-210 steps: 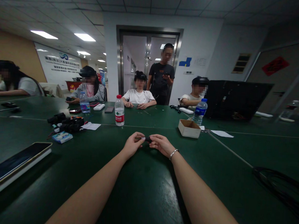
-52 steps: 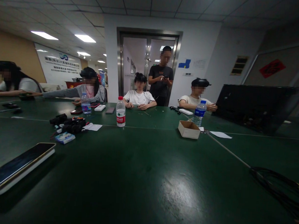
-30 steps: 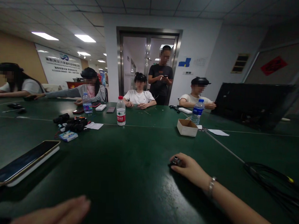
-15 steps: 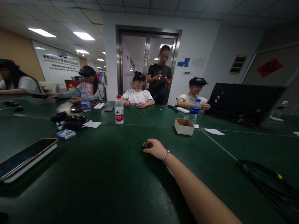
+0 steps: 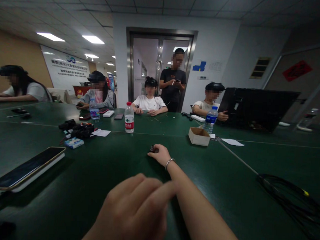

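The box stands open-topped on the worktop, pale outside and brown within; from here I cannot tell whether anything lies in it. Just behind it is a blue-capped bottle, upright, of clear plastic with a blue label. A red-capped bottle, also upright, stands farther left, its label red and white; a bottle with a purple label is beyond that. How full they are is hard to tell.

The small item is dark, with a shiny, rounded top; finer detail is too small to tell. It is in the right hand, low over the middle of the worktop, the grip pinching it between thumb and fingers. The left hand, blurred and nearer, has curled fingers; whether its grip holds anything I cannot tell.
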Available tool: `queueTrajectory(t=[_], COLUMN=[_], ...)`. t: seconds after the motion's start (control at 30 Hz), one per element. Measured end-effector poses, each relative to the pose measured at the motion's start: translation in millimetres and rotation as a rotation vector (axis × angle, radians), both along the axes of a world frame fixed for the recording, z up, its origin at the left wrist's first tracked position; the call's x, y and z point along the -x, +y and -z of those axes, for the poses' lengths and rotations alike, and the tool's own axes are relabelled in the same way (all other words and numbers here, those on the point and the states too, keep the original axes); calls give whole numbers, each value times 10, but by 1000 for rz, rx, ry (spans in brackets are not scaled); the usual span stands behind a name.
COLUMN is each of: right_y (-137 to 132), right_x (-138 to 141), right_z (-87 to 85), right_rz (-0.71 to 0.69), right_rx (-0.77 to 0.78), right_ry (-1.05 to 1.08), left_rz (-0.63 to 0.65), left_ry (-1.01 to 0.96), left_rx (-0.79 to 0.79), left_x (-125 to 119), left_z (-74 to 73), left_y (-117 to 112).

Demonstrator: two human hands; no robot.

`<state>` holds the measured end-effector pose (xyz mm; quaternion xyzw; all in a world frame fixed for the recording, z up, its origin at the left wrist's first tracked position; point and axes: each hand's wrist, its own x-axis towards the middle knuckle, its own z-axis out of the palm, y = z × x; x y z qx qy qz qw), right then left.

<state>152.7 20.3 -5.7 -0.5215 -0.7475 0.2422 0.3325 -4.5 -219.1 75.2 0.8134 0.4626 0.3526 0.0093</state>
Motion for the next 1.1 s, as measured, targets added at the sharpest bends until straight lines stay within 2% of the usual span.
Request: queueTrajectory(t=[0.03,0.1,0.23,0.3,0.37,0.57,0.8,0.93,1.1], right_y=[-2,-10,-14,-5,9,29,6,44,106], right_x=[-12,-44,-103,-118,-123,-98,-93,-90,-122], right_z=[15,26,10,10,22,38,-30,16,68], right_rz=[-2,-19,-36,-16,2,30,53,54,-134], right_rx=[-39,-85,-89,-93,-97,-190,-172,-85,159], right_ry=[20,84,204,219,223,122,53,161,508], left_rz=[27,-12,-124,-134,-84,151,132,106,74], left_ry=[64,140,131,70,16,-156,-452,-561,-634], left_rx=[-3,0,-29,-43,-27,133,244,320,386], left_x=[-120,-266,-253,-222,-224,-234,-157,-131,-92], left_z=[-15,22,230,329,415,638,783,821,859], left_y=[198,640,1446,1721,1900,2091,2216,2253,2282])
